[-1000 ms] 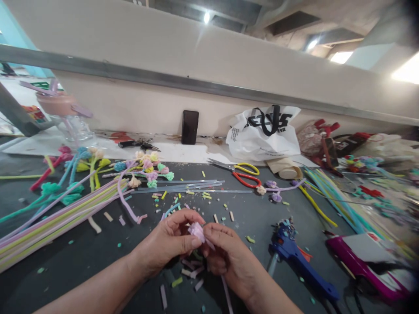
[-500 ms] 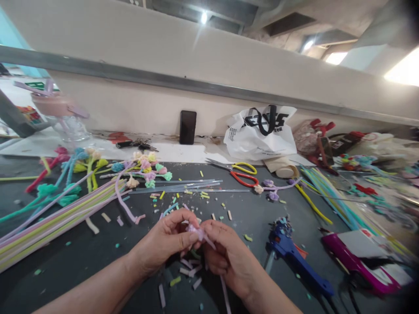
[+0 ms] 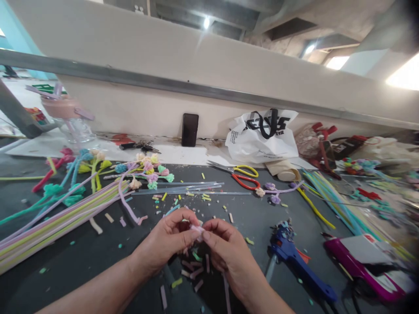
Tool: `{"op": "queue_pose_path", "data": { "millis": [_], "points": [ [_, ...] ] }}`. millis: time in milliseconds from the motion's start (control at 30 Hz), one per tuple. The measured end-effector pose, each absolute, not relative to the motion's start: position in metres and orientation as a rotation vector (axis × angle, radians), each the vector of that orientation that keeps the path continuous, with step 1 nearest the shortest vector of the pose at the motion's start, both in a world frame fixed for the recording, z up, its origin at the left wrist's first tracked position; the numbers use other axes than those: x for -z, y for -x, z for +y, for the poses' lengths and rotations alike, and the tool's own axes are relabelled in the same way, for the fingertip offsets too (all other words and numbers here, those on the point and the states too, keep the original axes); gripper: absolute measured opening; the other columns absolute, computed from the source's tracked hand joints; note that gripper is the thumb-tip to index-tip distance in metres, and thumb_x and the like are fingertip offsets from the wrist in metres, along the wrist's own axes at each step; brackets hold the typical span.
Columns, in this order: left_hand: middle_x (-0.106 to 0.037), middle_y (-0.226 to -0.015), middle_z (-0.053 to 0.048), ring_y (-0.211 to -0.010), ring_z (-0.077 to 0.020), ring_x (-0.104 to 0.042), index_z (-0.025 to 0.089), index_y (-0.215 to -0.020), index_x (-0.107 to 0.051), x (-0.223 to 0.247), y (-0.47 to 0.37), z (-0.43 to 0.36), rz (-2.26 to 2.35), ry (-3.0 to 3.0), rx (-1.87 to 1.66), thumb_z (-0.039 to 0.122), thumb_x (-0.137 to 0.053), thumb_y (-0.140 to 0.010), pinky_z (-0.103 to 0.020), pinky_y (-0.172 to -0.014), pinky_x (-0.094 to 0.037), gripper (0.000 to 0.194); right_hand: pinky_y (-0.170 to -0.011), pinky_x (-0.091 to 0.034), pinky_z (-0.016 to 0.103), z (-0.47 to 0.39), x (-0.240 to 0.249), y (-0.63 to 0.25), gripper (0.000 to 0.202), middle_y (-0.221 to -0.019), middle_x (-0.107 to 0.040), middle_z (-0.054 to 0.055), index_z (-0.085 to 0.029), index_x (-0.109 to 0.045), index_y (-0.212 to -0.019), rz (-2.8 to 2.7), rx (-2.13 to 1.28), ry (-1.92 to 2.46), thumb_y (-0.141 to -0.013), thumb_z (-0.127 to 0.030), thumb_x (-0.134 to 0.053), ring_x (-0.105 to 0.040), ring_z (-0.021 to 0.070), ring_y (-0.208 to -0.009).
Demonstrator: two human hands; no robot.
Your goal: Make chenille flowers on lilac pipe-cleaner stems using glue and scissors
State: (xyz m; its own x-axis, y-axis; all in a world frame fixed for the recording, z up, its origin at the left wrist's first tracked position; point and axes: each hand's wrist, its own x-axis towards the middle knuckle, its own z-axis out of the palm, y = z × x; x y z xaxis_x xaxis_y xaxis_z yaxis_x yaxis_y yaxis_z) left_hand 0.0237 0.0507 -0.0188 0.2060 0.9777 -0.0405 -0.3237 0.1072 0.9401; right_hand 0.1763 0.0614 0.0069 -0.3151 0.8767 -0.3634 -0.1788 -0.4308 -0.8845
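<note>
Between my two hands is a small pale lilac flower of pipe cleaner [image 3: 197, 230], mostly covered by fingertips. My left hand [image 3: 175, 235] pinches it from the left with thumb and index finger. My right hand [image 3: 225, 246] grips its right side, thumb and index finger pressed together. A lilac stem [image 3: 226, 292] runs down below my right hand. Short cut pieces of pipe cleaner [image 3: 196, 272] lie on the dark table under the hands.
Finished fuzzy flowers [image 3: 147, 170] and a bundle of pipe cleaners [image 3: 65, 218] lie left. Scissors [image 3: 244, 174] rest behind the hands. At right are a blue hot glue gun [image 3: 299, 266] and a magenta-and-white device [image 3: 363, 266]. A phone [image 3: 190, 130] leans on the wall.
My right hand's fingers have shifted, its thumb now pressed up against the lilac flower; the stem end that stuck out there no longer shows. The camera view has moved slightly.
</note>
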Motion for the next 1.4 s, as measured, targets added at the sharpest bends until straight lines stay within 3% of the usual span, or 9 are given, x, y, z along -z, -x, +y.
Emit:
{"op": "queue_pose_path", "data": {
  "millis": [200, 433, 633, 767, 900, 1300, 1400],
  "points": [
    [-0.048, -0.078, 0.003, -0.051, -0.0025, -0.043, 0.017, -0.074, -0.055, 0.017, -0.025, 0.051, 0.884, -1.008, -1.160, 0.028, -0.066, -0.071, -0.016, -0.045, -0.037, 0.016, -0.035, -0.025, 0.015, 0.061, 0.005, -0.178, 0.028, -0.039, -0.044, -0.009, -0.015, -0.056, -0.069, -0.972, -1.830, 1.064, -0.062, -0.034, -0.074, -0.033, 0.0014, -0.032],
    [-0.049, -0.074, 0.003, -0.051, -0.0034, -0.044, 0.018, -0.075, -0.055, 0.016, -0.027, 0.051, 0.874, -0.983, -1.140, 0.028, -0.066, -0.071, -0.017, -0.047, -0.040, 0.015, -0.036, -0.027, 0.017, 0.063, 0.008, -0.178, 0.024, -0.039, -0.044, -0.009, -0.015, -0.053, -0.066, -0.882, -1.890, 1.000, -0.065, -0.029, -0.072, -0.034, 0.0034, -0.033],
    [-0.053, -0.073, 0.003, -0.055, -0.0047, -0.046, 0.020, -0.092, -0.055, 0.019, -0.025, 0.051, 0.774, -0.941, -1.108, 0.024, -0.068, -0.069, -0.017, -0.048, -0.037, 0.026, -0.037, -0.029, 0.017, 0.061, 0.002, -0.179, 0.021, -0.042, -0.045, -0.007, -0.015, -0.055, -0.070, -0.865, -1.910, 0.951, -0.070, -0.031, -0.068, -0.035, 0.0034, -0.034],
    [-0.059, -0.080, 0.001, -0.068, -0.0075, -0.052, 0.022, -0.101, -0.052, 0.017, -0.026, 0.050, 0.702, -0.917, -1.109, 0.021, -0.069, -0.069, -0.018, -0.059, -0.040, 0.036, -0.036, -0.029, 0.017, 0.062, -0.001, -0.180, 0.020, -0.041, -0.044, -0.007, -0.015, -0.054, -0.068, -0.840, -1.923, 0.936, -0.072, -0.031, -0.066, -0.035, 0.0034, -0.034],
    [-0.059, -0.081, 0.001, -0.072, -0.0082, -0.053, 0.022, -0.099, -0.055, 0.013, -0.026, 0.050, 0.748, -0.962, -1.140, 0.019, -0.068, -0.070, -0.020, -0.066, -0.041, 0.032, -0.035, -0.027, 0.016, 0.063, 0.001, -0.180, 0.020, -0.041, -0.044, -0.008, -0.015, -0.053, -0.068, -0.818, -1.989, 0.916, -0.073, -0.030, -0.065, -0.033, 0.0026, -0.032],
    [-0.050, -0.079, 0.003, -0.059, -0.0054, -0.044, 0.020, -0.083, -0.059, 0.014, -0.028, 0.050, 0.928, -1.085, -1.133, 0.024, -0.065, -0.071, -0.017, -0.050, -0.036, 0.014, -0.027, -0.030, 0.014, 0.062, 0.003, -0.179, 0.027, -0.055, -0.059, -0.006, -0.020, -0.053, -0.086, -0.818, -1.911, 0.913, -0.067, -0.028, -0.070, -0.034, 0.0016, -0.027],
    [-0.049, -0.077, 0.003, -0.059, -0.0055, -0.043, 0.019, -0.081, -0.057, 0.015, -0.028, 0.051, 0.936, -1.081, -1.116, 0.026, -0.065, -0.072, -0.017, -0.050, -0.036, 0.014, -0.026, -0.031, 0.014, 0.062, 0.003, -0.179, 0.025, -0.055, -0.059, -0.005, -0.018, -0.054, -0.081, -0.841, -1.911, 0.926, -0.066, -0.030, -0.071, -0.035, 0.0019, -0.027]
  ]
}}
